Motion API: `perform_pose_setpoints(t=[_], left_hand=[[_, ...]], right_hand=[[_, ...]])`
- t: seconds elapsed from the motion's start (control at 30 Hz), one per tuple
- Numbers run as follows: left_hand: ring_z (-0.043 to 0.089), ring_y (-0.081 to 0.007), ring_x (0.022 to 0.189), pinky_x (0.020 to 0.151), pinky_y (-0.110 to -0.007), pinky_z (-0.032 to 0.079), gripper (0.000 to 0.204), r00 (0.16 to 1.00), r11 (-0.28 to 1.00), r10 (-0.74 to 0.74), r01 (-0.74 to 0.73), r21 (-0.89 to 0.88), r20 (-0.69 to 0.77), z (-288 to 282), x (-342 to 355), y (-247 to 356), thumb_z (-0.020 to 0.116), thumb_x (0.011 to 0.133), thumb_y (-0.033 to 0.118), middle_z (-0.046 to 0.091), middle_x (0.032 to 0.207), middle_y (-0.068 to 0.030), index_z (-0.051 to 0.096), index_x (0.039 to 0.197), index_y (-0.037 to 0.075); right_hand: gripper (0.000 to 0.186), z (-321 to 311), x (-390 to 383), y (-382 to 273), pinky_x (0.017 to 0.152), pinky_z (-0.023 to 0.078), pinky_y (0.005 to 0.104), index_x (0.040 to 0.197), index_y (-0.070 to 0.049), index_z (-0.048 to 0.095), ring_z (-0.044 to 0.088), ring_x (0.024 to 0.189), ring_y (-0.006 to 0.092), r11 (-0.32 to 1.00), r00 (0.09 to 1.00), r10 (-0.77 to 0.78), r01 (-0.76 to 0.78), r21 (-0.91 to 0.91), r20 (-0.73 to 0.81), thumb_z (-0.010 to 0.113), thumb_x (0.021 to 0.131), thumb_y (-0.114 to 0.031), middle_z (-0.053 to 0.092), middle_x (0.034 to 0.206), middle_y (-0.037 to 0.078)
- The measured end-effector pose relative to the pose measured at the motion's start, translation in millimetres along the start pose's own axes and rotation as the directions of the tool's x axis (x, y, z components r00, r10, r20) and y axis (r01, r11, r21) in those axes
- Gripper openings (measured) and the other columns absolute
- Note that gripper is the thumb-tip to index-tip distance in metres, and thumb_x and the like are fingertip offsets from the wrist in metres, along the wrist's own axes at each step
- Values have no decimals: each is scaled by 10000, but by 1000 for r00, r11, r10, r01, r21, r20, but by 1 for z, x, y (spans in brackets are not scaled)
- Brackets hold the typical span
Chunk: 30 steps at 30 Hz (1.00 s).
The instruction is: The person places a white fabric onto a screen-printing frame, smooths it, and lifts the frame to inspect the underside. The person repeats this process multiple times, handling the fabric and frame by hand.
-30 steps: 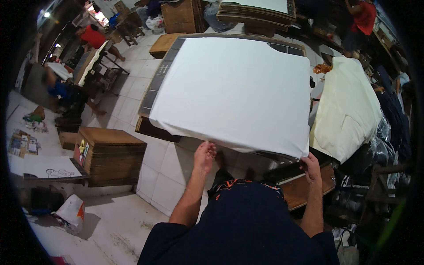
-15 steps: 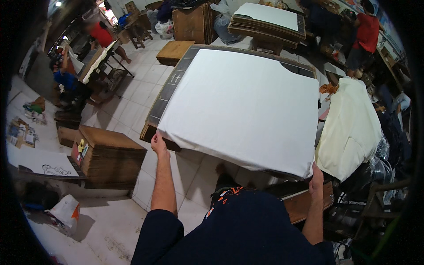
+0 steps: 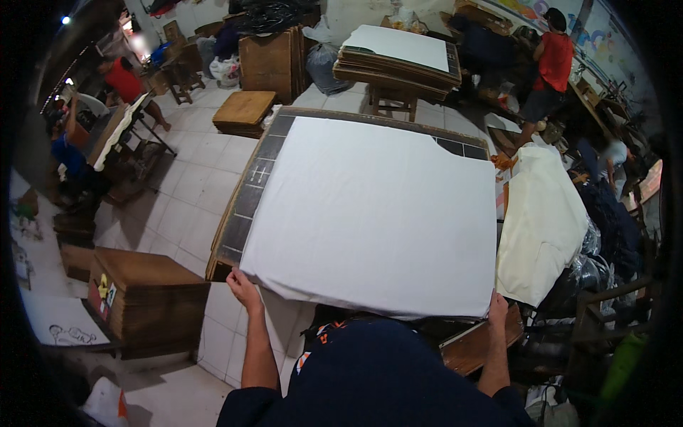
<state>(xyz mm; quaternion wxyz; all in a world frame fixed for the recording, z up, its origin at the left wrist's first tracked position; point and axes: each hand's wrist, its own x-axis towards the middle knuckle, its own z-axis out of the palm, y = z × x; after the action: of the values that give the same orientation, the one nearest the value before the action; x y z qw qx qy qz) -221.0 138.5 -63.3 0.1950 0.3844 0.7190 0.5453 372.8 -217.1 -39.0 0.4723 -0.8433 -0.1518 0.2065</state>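
Hands (image 3: 245, 290) (image 3: 498, 309) pinch smooth white cloth (image 3: 370, 220) at corners.

No readable text, labels or numbers.

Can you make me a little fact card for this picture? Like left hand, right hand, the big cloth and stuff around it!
Left hand: pinching the near left corner of the white cloth
Right hand: at the near right corner
Cloth lies: spread over a dark board with pale lines
To the right: cream cloth
To the left: stack of brown boards
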Motion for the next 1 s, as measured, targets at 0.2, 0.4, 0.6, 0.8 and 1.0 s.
perform_pose_setpoints(t=[0.2, 0.4, 0.6, 0.8, 1.0], left_hand=[[543, -322, 792, 763, -398, 447, 347, 979, 981, 144, -160, 111, 143, -7, 1, 19, 483, 1037, 302, 600, 863, -170, 553, 970, -31], [536, -342, 727, 685, -417, 445, 271, 970, 968, 197, -216, 127, 143, -15, 1, 45, 449, 1049, 233, 575, 831, -189, 509, 963, -17], [570, -371, 722, 660, -439, 448, 273, 955, 960, 145, -200, 198, 258, -26, 2, 40, 427, 1053, 236, 584, 809, -226, 487, 950, -10], [568, -460, 740, 651, -472, 443, 272, 970, 957, 94, -151, 249, 226, -19, 3, 15, 409, 1050, 237, 581, 805, -259, 469, 968, -15], [550, -464, 734, 640, -485, 428, 255, 972, 952, 133, -180, 247, 193, -12, 2, 1, 397, 1049, 217, 571, 800, -270, 444, 954, -15]], right_hand=[[416, -1, -2, -11, 668, 462, 323, 874, 64, 656, 551, 697, 142, 981, 991, -35, 9, -193, -131, 573, 997, -325, 642, 722, 101], [379, -6, -16, -31, 591, 420, 367, 789, 58, 596, 495, 603, 170, 891, 968, -202, 119, -438, -149, 573, 985, -266, 549, 630, 109], [343, -4, -20, -33, 610, 396, 370, 782, 51, 553, 453, 627, 182, 900, 974, -193, 129, -416, -114, 544, 989, -222, 494, 647, 136], [322, -8, -9, -5, 650, 425, 332, 851, 45, 565, 476, 677, 143, 928, 989, -137, 106, -358, -62, 501, 1025, -219, 541, 690, 71], [385, -3, -3, 19, 566, 377, 318, 758, 29, 520, 398, 620, 104, 951, 970, -215, 182, -249, -113, 511, 1028, -246, 447, 616, 30]])
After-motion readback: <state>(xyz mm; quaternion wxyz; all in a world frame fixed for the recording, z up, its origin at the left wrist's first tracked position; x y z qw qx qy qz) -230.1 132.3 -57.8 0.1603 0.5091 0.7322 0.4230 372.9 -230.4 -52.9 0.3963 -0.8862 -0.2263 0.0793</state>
